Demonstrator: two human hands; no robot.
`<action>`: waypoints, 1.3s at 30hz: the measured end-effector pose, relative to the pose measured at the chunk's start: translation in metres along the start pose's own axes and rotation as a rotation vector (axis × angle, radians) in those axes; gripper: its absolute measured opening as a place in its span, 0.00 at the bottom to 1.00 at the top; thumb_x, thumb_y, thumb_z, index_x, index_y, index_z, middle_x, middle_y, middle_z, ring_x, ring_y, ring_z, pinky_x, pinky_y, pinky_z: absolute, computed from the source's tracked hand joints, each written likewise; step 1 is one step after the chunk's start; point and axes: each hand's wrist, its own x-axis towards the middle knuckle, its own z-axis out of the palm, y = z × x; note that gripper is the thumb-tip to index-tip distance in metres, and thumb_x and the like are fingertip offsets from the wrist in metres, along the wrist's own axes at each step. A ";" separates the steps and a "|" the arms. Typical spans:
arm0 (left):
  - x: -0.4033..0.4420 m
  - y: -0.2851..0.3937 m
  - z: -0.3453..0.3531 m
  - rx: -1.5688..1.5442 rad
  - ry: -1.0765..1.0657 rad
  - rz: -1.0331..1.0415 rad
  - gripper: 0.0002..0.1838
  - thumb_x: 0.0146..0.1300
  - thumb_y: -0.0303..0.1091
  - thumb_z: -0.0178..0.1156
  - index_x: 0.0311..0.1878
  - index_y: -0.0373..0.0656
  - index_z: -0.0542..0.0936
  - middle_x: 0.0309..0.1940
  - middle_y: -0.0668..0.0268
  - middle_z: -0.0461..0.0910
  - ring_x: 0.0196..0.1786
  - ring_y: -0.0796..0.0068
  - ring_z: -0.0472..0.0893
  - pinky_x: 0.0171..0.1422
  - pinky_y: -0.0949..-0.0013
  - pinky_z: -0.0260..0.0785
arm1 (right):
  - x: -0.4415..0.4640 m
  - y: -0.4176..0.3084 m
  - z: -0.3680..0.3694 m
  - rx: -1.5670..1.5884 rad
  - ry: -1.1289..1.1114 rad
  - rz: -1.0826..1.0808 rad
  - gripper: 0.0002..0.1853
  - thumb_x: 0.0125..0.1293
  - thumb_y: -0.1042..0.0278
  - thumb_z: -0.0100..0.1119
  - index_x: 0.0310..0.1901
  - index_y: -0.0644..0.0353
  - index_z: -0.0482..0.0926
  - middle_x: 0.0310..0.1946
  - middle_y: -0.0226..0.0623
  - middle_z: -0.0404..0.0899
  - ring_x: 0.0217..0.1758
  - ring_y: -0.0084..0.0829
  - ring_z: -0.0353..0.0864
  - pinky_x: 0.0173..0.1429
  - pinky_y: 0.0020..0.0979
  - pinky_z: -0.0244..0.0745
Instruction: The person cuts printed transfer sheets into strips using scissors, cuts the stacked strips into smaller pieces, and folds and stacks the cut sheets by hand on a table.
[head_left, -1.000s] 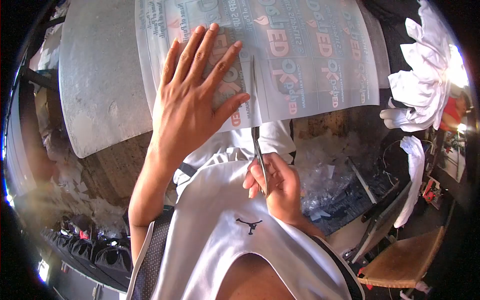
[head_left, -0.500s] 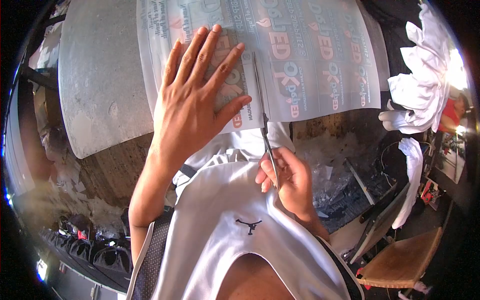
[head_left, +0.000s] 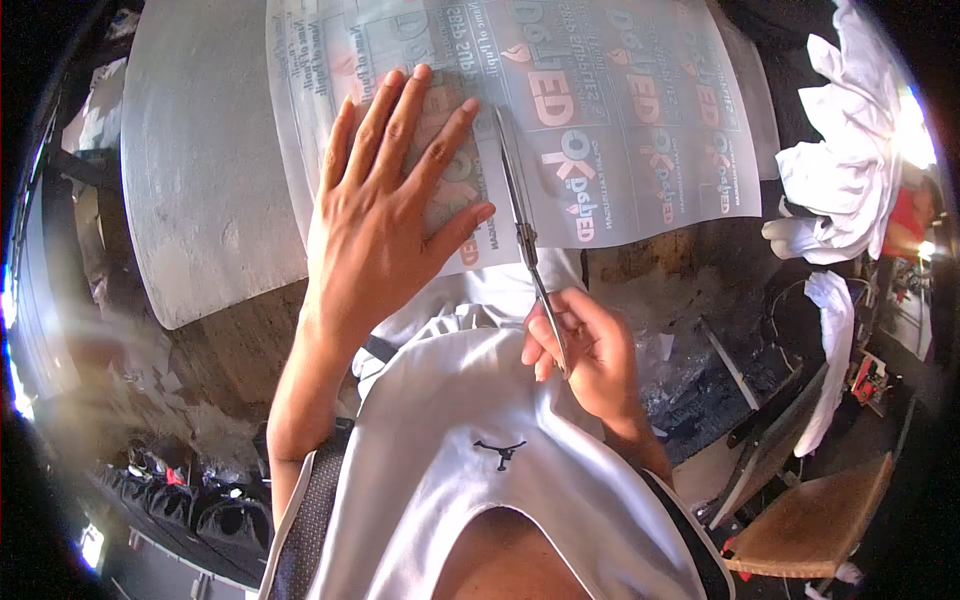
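A translucent sheet [head_left: 640,180] with mirrored, repeated "DepED OK" prints lies over a grey board [head_left: 205,190] in front of me. My left hand [head_left: 385,190] rests flat on the sheet, its fingers spread. In my right hand [head_left: 590,350] is a pair of scissors [head_left: 527,235], held by the handles near my shirt. Their blades point away from me and lie along the sheet between two columns of print, right of my left thumb. One blade seems to be under the sheet. The handle loops are mostly hidden by my fingers.
White cloth pieces [head_left: 840,140] hang at the right, with another white strip [head_left: 828,350] below them. A brown chair seat [head_left: 815,520] stands at the lower right. Dark items [head_left: 180,510] sit at the lower left. Scraps litter the floor [head_left: 225,350].
The scissors' blades have gone from nearly closed to slightly apart, and their tips sit a little farther left. My left hand stays flat on the sheet, slightly lower in view.
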 end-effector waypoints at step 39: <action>0.000 -0.001 -0.006 -0.024 -0.057 -0.050 0.43 0.65 0.63 0.65 0.82 0.61 0.68 0.85 0.57 0.58 0.87 0.55 0.55 0.90 0.46 0.43 | 0.025 -0.016 0.005 0.109 0.010 -0.018 0.12 0.80 0.66 0.61 0.45 0.69 0.79 0.27 0.38 0.82 0.25 0.21 0.79 0.29 0.23 0.73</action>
